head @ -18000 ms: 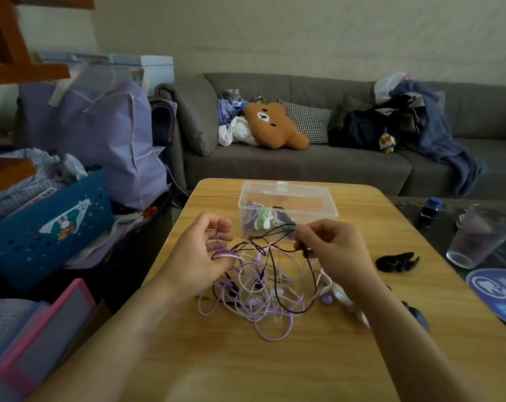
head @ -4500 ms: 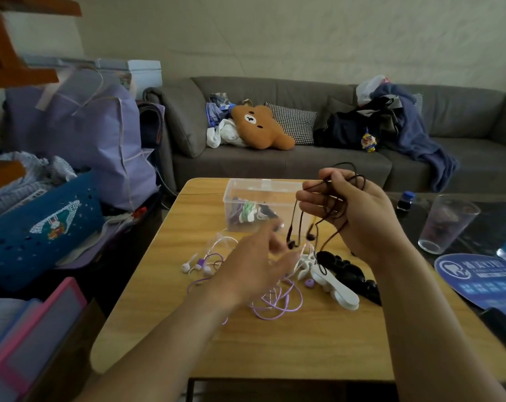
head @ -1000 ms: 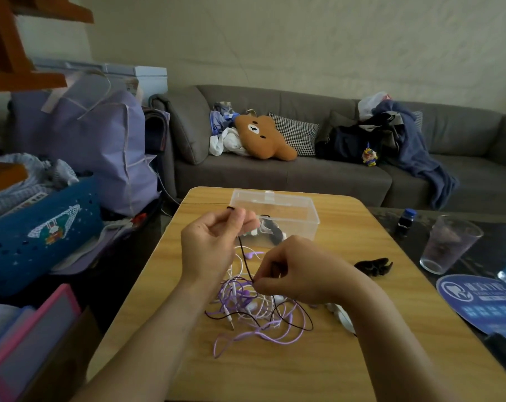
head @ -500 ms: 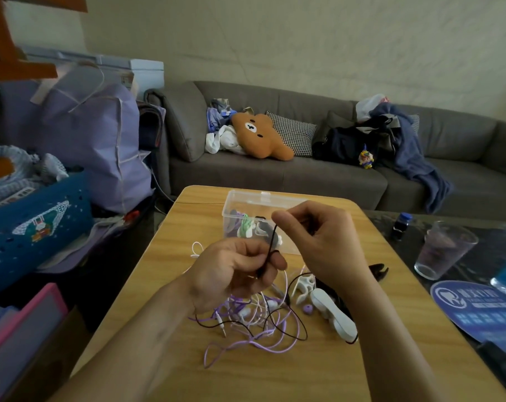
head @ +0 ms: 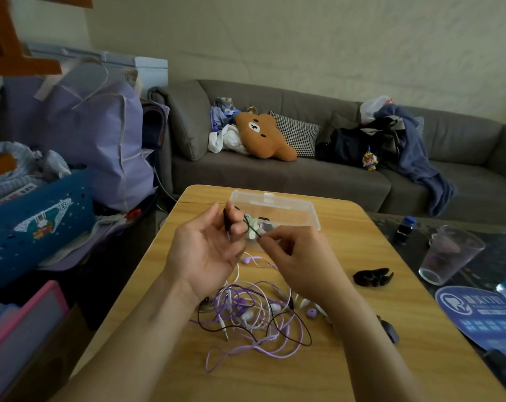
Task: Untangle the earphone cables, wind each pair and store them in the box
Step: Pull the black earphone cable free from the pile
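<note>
A tangle of purple, white and black earphone cables (head: 254, 323) lies on the wooden table (head: 347, 358) in front of me. My left hand (head: 205, 250) is raised palm up, with the black cable (head: 228, 220) wound around its fingers. My right hand (head: 292, 265) pinches the same black cable just to the right of the left fingers. The rest of the black cable trails down into the tangle. The clear plastic box (head: 275, 206) stands open behind my hands, with green, white and dark earphones inside.
A black hair clip (head: 372, 278) lies right of my hands. A clear plastic cup (head: 449, 255), a small blue-capped bottle (head: 404, 229) and a blue round mat (head: 483, 314) sit at the right. A blue basket and purple bag stand left of the table, a grey sofa behind.
My left hand has turned palm up and risen toward the box with the black cable around its fingers. My right hand has dropped lower, still pinching the cable.
</note>
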`<state>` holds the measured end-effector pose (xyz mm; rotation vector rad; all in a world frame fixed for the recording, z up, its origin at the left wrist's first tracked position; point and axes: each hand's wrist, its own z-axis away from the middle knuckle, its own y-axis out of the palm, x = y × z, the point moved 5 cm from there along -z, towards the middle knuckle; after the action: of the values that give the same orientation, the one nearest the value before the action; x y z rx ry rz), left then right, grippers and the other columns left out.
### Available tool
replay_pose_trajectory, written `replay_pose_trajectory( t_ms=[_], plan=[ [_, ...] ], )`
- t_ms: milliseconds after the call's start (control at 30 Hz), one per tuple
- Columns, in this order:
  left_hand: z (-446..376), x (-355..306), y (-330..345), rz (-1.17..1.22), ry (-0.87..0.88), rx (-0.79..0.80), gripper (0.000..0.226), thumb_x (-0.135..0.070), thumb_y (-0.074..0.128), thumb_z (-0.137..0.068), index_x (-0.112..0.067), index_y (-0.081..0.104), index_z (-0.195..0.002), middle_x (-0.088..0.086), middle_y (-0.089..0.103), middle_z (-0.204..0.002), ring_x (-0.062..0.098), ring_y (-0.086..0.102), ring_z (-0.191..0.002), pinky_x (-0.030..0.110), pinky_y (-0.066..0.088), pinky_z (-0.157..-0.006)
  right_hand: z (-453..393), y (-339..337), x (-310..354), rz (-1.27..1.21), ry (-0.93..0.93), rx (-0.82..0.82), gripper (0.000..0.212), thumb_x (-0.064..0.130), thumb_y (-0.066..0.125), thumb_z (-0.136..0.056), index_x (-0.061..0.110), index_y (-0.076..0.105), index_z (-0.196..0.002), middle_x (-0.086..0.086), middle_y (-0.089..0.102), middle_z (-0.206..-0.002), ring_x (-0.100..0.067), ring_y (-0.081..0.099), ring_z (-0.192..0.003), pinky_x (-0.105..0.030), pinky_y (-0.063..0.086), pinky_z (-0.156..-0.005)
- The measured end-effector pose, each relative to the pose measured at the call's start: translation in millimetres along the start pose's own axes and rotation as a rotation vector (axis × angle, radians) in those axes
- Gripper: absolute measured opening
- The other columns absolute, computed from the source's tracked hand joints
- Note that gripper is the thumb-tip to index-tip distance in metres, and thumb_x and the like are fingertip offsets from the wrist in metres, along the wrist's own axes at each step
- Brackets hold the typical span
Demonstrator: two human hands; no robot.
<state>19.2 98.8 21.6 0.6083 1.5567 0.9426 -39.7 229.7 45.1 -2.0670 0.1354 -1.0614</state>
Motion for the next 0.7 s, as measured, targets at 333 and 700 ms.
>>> replay_pose_trajectory(
  t_ms=[333,700],
  plan=[
    [15.7,28.1,-3.4,-0.663,-0.353,0.122,0.023,-0.027,0.049,-0.096,-0.01,0.062,-0.087,0.0,0.044,-0.063,0.009,0.035,-0.049,0.024,0.009,-0.044,-2.0,-41.2,-11.6,-0.314,0.083,-0.298,0.016,0.033,0.058,-0.097,0.021,0.067,-0.09,0.005,0.062,-0.063,0.0,0.052,-0.051,-0.016,0.04,-0.049],
    [-4.6,29.7,-23.4,-0.175,-0.146,-0.269,0.02,-0.014,0.065,-0.089,-0.003,0.068,-0.105,0.011,0.074,-0.09,0.011,0.069,-0.074,0.017,0.034,-0.047,13.1,-24.4,31.5,-0.831,0.014,0.448,0.019,0.018,0.052,-0.096,0.002,0.063,-0.095,-0.021,0.075,-0.094,-0.033,0.074,-0.091,-0.033,0.06,-0.064]
  ],
)
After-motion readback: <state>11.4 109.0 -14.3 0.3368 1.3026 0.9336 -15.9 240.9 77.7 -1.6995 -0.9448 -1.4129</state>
